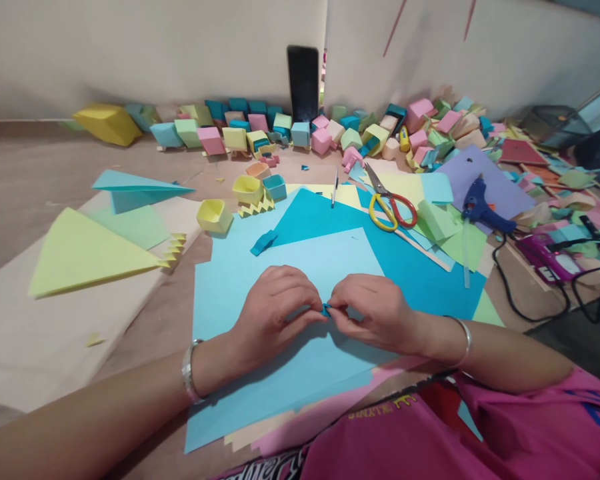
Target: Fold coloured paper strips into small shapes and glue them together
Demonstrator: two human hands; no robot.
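Note:
Between the fingertips of both hands is a small piece of blue paper (326,309), mostly hidden by the fingers. My left hand (283,303) pinches its left side, and my right hand (373,310) pinches it from the right. Both hands are held over a light blue paper sheet (220,373). A small folded blue paper strip (264,243) lies just beyond my left hand, near a darker blue sheet (310,217). Scissors (390,203) with one yellow and one red handle rest farther off to the right.
Small folded paper boxes (235,139) line the wall, where a phone (304,83) leans upright. On the right are a blue glue gun (485,207), its black cord and a purple device (550,257). A folded yellow paper (90,257) lies at left; a pen (335,188) lies beyond the hands.

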